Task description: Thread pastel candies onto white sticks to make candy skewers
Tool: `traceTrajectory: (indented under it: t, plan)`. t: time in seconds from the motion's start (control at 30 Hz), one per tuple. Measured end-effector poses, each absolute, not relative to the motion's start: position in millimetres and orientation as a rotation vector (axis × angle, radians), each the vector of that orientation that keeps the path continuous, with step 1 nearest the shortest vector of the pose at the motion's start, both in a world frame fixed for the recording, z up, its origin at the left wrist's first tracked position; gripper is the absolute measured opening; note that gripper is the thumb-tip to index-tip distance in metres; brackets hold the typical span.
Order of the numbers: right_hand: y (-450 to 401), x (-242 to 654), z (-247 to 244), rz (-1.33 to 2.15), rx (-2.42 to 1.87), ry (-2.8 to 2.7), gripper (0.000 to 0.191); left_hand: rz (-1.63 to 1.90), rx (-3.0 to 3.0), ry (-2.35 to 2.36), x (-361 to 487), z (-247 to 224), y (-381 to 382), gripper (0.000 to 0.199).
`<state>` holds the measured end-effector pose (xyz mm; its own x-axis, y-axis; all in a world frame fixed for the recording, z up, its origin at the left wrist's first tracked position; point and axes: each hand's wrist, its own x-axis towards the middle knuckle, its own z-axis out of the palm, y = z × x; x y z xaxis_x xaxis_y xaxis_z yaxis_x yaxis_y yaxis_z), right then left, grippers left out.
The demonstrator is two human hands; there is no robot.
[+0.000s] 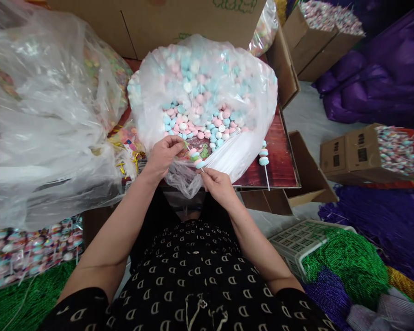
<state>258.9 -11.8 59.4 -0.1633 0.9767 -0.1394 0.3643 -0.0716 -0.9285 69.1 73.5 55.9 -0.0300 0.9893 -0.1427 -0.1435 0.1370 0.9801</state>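
A skewer of pink, white, blue and green candies (197, 158) on a white stick is held low over the front of a clear plastic bag. My right hand (218, 183) pinches the lower end of the stick. At the skewer's upper tip, the thumb and forefinger of my left hand (164, 155) close on a small green piece (186, 145), partly hidden by the fingers. Loose pink, blue and white round candies (200, 126) fill the open bag (258, 87) beyond my hands. White sticks (224, 151) lie bundled at the bag's front, close to my right hand.
Another filled skewer (263, 154) lies on the red-brown table (283, 161) to the right. Large plastic bags (55, 105) crowd the left side. Cardboard boxes (348, 151) and a crate (296, 243) of green beads stand on the right. A cardboard box (179, 20) blocks the back.
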Motion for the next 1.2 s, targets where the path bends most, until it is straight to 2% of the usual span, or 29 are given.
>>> traceTrajectory:
  t: [0.33,0.63,0.93,1.2]
  plan:
    - [-16,258,61,1.264,-1.495,-1.529,0.041,1.275,1.067,1.243,76,41,70,0.017]
    - [-15,254,52,1.387,-1.459,-1.373,0.05,1.279,1.305,1.312,85,45,52,0.01]
    - [-19,260,48,1.476,-1.337,-1.258,0.058,1.401,0.783,1.03,79,40,62,0.038]
    - [-23,259,46,1.439,-1.372,-1.358,0.053,1.389,0.61,0.93,84,43,60,0.041]
